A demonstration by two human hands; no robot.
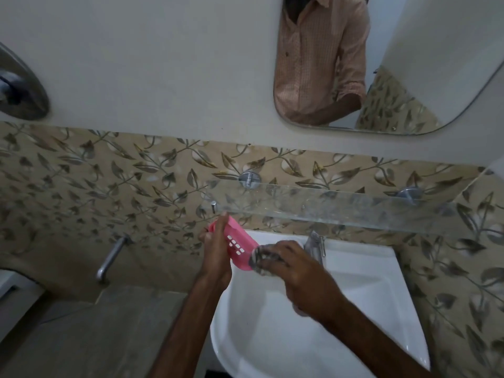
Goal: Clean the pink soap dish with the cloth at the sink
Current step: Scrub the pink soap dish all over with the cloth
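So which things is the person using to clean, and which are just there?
Using: pink soap dish, cloth, left hand, right hand, sink.
Just there: glass shelf, mirror, wall tap.

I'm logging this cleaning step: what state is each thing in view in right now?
Pink soap dish, held tilted above the sink, slotted side showing.
Cloth, bunched, pressed on the dish's right end.
Left hand, grips the dish.
Right hand, grips the cloth.
Tap, no stream visible.
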